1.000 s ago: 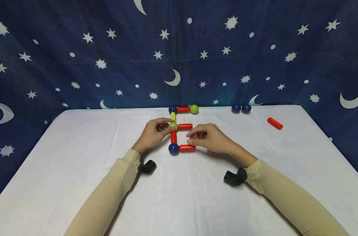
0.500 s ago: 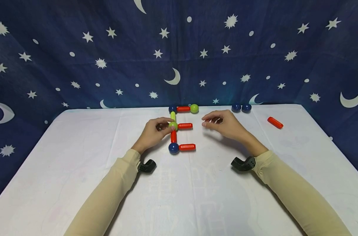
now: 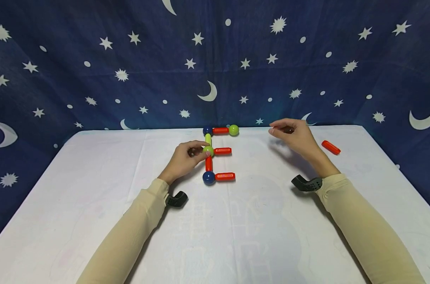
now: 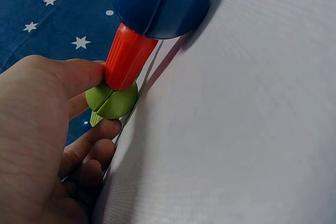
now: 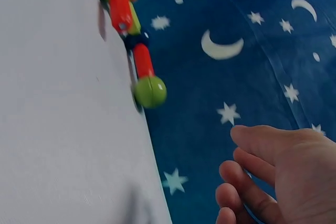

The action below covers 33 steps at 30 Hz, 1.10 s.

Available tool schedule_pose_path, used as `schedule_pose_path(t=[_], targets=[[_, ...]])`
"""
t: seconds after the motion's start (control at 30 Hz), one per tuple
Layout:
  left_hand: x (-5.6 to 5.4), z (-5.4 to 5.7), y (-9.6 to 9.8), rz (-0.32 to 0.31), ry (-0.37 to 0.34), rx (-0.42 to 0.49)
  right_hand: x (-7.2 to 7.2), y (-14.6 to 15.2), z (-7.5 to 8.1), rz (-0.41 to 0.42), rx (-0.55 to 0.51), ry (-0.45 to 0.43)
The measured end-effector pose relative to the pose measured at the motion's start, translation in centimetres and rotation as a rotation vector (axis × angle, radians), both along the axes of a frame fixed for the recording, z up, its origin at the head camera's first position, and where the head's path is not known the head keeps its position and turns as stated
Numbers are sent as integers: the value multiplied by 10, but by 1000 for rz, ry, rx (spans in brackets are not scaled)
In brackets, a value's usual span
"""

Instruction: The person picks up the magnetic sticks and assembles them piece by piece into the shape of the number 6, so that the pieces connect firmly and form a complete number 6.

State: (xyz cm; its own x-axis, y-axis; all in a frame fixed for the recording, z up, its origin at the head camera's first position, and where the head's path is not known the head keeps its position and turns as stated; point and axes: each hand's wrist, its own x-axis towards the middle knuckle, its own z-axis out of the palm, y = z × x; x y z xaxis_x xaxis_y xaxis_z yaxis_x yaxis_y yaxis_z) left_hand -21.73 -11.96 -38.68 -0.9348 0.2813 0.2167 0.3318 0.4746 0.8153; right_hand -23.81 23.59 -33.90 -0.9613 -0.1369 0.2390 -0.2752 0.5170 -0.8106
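In the head view my left hand (image 3: 183,158) pinches the green ball (image 3: 208,151) in the middle of an upright row of joined sticks and balls. A red stick (image 3: 222,151) points right from that ball. Below, another red stick (image 3: 209,164) leads to a blue ball (image 3: 209,178), which carries a further red stick (image 3: 225,176). Above, a short green stick (image 3: 208,139) joins the far blue ball (image 3: 207,130), then a red stick (image 3: 220,131) and a green ball (image 3: 233,130). My right hand (image 3: 295,136) hovers over the back right, fingers loosely bent, holding nothing.
A loose red stick (image 3: 330,147) lies right of my right hand. That hand hides the spot where two blue balls lay in the earlier frames. A dark starry cloth (image 3: 147,79) hangs behind the white table (image 3: 129,236).
My right hand has moved away from the lower red stick, backward and to the right, and now covers the two loose blue balls. My left hand has stayed on the green ball.
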Motion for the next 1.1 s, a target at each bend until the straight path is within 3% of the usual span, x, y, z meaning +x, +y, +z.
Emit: schedule_pose_path(t=[0.4,0.77,1.1], targets=[[-5,1,-2,-7,-2,3,-12,29,-5,-216,-71,147],[-10,-1,-3,-12,1,-2,-16,40,-14,-348,-59,124],[-9,-1,-3,-12,8,-5,-16,44,-26,-351,-9,49]])
